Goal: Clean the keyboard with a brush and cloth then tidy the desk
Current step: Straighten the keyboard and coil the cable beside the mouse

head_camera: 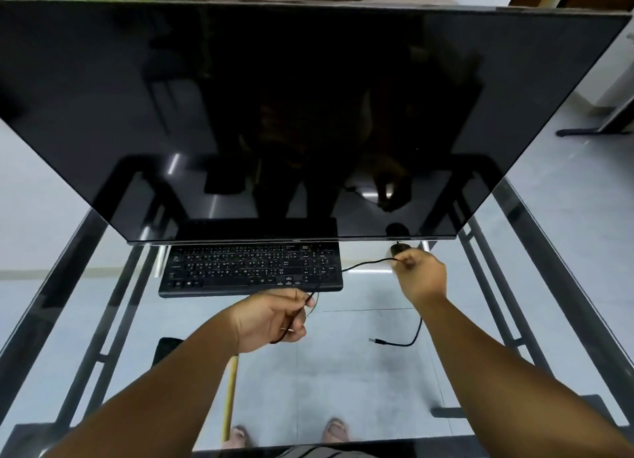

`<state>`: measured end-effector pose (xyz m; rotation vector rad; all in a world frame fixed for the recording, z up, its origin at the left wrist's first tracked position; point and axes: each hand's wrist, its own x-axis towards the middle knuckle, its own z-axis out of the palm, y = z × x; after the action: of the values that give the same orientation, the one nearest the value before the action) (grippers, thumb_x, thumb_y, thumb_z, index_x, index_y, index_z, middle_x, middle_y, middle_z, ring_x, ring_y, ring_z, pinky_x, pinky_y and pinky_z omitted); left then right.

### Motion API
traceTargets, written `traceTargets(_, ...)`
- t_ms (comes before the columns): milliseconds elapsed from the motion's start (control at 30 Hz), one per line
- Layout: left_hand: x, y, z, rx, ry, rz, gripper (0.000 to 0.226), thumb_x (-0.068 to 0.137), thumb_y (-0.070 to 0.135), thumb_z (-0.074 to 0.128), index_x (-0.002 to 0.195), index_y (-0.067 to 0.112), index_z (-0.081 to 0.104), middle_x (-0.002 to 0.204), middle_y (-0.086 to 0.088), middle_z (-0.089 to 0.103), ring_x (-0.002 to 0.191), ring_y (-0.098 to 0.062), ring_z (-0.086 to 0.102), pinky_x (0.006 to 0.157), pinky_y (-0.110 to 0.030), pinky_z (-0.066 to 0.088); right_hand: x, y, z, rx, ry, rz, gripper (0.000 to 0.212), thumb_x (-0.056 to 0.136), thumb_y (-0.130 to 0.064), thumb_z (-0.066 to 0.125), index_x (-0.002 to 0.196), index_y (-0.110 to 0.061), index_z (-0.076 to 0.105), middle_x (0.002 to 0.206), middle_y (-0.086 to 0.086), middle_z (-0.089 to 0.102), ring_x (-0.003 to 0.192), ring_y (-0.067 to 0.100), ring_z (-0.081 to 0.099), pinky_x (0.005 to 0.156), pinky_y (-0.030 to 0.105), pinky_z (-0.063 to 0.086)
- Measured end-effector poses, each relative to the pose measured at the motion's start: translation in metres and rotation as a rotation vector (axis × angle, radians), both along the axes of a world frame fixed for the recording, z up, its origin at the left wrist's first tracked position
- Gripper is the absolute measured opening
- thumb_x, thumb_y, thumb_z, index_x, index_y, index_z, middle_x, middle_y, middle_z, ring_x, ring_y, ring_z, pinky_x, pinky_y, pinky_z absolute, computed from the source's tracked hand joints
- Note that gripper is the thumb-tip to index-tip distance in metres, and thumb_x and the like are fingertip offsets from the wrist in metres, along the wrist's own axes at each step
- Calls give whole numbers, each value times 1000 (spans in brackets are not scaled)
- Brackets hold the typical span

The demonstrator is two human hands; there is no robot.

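**Inspector:** Start with the largest item.

**Assistant:** A dark monitor (274, 114), switched off, fills the upper view and overhangs the rear of the glass desk (360, 371). It screens whatever lies behind it.

**Inspector:** The keyboard?

**Assistant:** The black keyboard (250, 268) lies flat on the glass, just under the monitor's lower edge, left of centre.

**Inspector:** The hands?

**Assistant:** The left hand (271, 320) sits just in front of the keyboard, fingers curled round gathered loops of thin black cable (363, 263). The right hand (422, 275) is beside the keyboard's right end, fingertips pinching the same cable, which crosses the keyboard's right corner between them.

**Inspector:** Smaller items?

**Assistant:** A black mouse (398, 250) touches the right fingertips. A second cable with a USB plug (377, 341) lies loose on the glass. A yellow stick (230, 396) shows below the left wrist; whether it rests on the glass or beneath it, I cannot tell.
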<state>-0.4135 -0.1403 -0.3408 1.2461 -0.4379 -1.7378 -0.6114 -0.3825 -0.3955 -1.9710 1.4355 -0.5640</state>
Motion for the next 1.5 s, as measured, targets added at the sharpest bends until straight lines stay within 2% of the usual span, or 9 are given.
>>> traceTargets(133,17,19,6,36,-244,-132,16,98,15,49,108,6,59,66,-5,46,61,-18,49,61,-28,36,0,7,-5,92,109,4,9,83,-21,68,87,-29,70,103,3,70,97,24,64,81,26,50)
traceTargets(333,6,16,22,-29,-284,-16,23,103,25,44,117,14,58,59,-3,40,54,-15,42,57,-26,35,38,57,11,4,131,488,54,81,-37,74,130,-46,54,135,-18,47,124,14,38,106,37,35)
traceTargets(433,0,14,27,-49,-252,23,23,102,25,44,115,12,59,58,-2,40,54,-15,40,57,-24,37,62,73,14,-23,10,576,24,87,-22,68,102,-41,72,117,-22,61,114,10,49,100,32,38)
traceTargets(700,22,33,34,-115,79,59,25,96,29,51,81,11,59,48,-1,43,55,-21,48,62,-28,41,55,62,30,270,130,448,27,100,-22,39,88,-22,63,72,-2,66,76,19,62,67,28,46)
traceTargets(967,44,19,32,-125,428,959,26,102,26,40,102,14,63,56,8,24,47,-9,25,53,-21,27,29,58,25,365,179,510,24,91,-36,64,77,-16,60,62,-4,47,56,12,40,51,20,33)
traceTargets(1133,52,9,34,-77,379,1304,21,105,9,27,106,7,48,92,-7,63,90,-20,62,73,-23,44,22,62,41,515,110,648,19,83,-43,72,81,-24,69,79,4,63,75,12,54,70,24,41)
traceTargets(1267,50,-1,33,-2,239,1388,41,104,1,23,143,1,33,141,-18,51,134,-27,46,108,-31,39,25,69,73,592,254,814,15,83,-47,71,88,-34,77,83,-9,66,77,6,54,66,15,42)
traceTargets(1367,52,-4,15,72,-6,1233,41,105,8,30,145,6,36,147,-5,46,139,-20,39,108,-29,30,29,69,92,608,286,879,15,80,-48,74,90,-37,78,75,-10,61,74,13,52,56,18,39)
traceTargets(1500,43,-3,1,179,-395,863,41,102,17,46,142,14,44,141,10,47,114,-8,52,100,-20,37,34,64,113,614,114,898,17,79,-38,76,94,-30,78,106,0,74,108,34,60,80,29,43)
